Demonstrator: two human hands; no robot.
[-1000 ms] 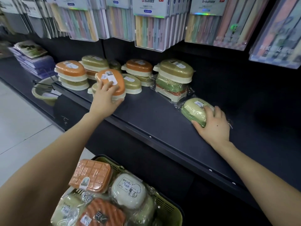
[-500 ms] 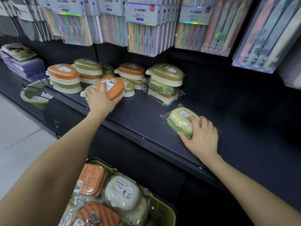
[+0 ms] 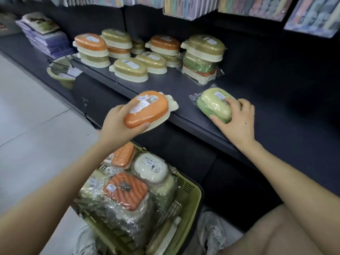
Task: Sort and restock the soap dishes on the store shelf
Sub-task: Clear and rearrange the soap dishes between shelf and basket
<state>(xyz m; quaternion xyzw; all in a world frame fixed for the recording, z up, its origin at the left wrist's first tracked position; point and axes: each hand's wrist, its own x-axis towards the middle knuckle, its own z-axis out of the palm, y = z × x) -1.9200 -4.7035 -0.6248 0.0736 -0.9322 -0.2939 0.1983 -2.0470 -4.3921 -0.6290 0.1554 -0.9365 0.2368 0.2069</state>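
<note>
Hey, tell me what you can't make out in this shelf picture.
Head view:
- Print on the orange soap dish label, in the left hand: too small, blurred.
- One end of the wrapped green soap dish: covered by the right hand.
- Lower stock in the basket: buried under top packs.
- Hanging packs: cut off by the top edge.

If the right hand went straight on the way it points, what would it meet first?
The right hand grips the wrapped green soap dish; pushed on, that would probably reach the wrapped stack of dishes behind it, though depth is unclear.
</note>
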